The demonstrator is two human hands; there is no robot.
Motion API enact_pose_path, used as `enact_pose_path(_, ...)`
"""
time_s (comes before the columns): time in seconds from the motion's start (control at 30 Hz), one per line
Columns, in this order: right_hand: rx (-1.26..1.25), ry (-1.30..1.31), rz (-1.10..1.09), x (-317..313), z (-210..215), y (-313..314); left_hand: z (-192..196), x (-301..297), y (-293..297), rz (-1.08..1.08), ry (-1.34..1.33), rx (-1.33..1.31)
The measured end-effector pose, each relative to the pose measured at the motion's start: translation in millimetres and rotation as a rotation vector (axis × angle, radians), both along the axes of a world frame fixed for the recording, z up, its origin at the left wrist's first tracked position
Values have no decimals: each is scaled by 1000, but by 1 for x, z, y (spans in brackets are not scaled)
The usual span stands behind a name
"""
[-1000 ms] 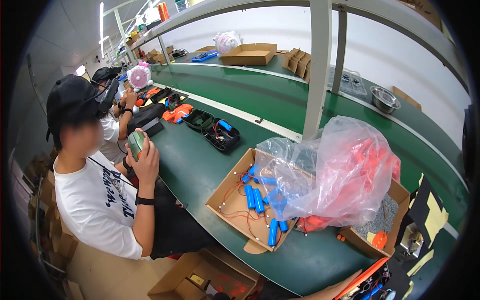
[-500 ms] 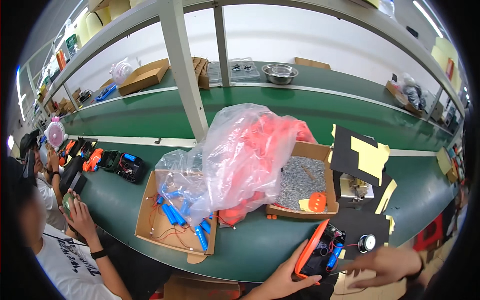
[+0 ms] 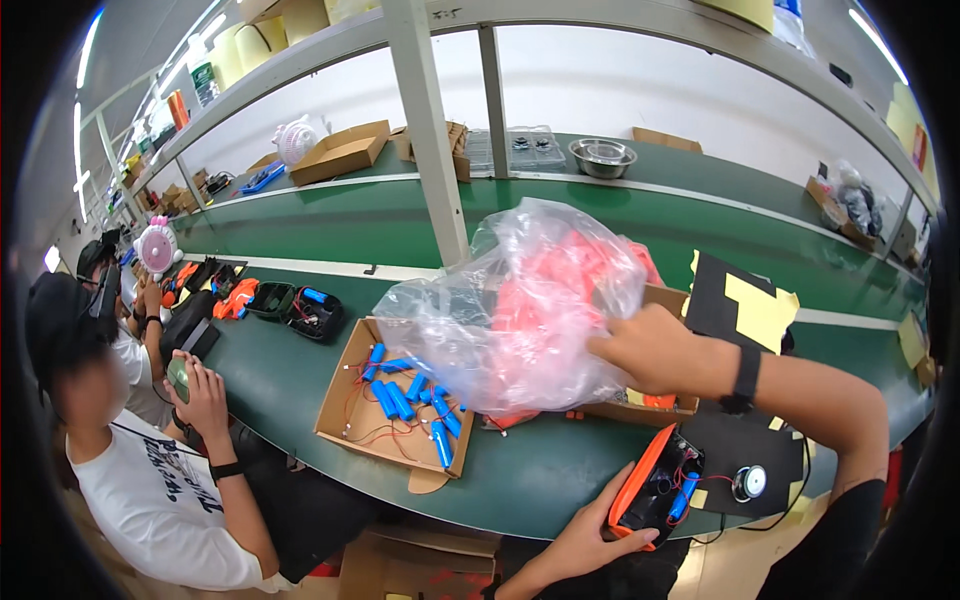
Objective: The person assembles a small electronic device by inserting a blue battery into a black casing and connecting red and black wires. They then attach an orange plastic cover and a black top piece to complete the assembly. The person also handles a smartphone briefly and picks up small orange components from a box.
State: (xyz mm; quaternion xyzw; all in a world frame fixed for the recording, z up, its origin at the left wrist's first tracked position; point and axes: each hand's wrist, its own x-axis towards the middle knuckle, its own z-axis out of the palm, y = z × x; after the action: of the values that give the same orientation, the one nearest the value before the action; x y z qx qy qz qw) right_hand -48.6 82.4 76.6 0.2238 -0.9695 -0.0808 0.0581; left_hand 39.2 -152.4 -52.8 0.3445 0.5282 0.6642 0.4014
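The green bench (image 3: 300, 385) in front of you carries a clear bag (image 3: 520, 310) of orange parts bulging over a brown box (image 3: 668, 300), with a flat box (image 3: 345, 405) of blue cells just to its left. Your right hand (image 3: 650, 350) presses into the bag's right side, fingers closed on the plastic. Your left hand (image 3: 590, 530) grips an orange case (image 3: 655, 485) at the bench's near edge, below the bag.

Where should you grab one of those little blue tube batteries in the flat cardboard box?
Pinch a blue cylindrical battery across its round middle, coming straight down from above. They lie flat in the shallow open cardboard tray, so only their tops and sides are free, and thin red wires trail from their ends, best left alone.
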Motion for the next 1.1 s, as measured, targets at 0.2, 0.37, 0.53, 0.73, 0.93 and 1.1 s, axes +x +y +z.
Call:
enact_pose_path(0.2,-57,-169,-180,43,3,14,0,1,1,-21,1,-12)
enact_pose_path(0.37,30,-195,-372,60,4,20,3,-2,1,-19,17,-15)
enact_pose_path(0.53,9,-185,-452,60,-4,27,2,-2,1,-25,30,-23)
enact_pose_path(0.73,-245,-29,-362,29,23,16,-2,1,2,-4,58,-29)
enact_pose_path(0.93,-510,102,-66,-28,80,-51,-7,1,1,33,-32,24)
enact_pose_path(1.1,-657,199,123,-42,40,-37,-2,1,4,-14,-50,31)
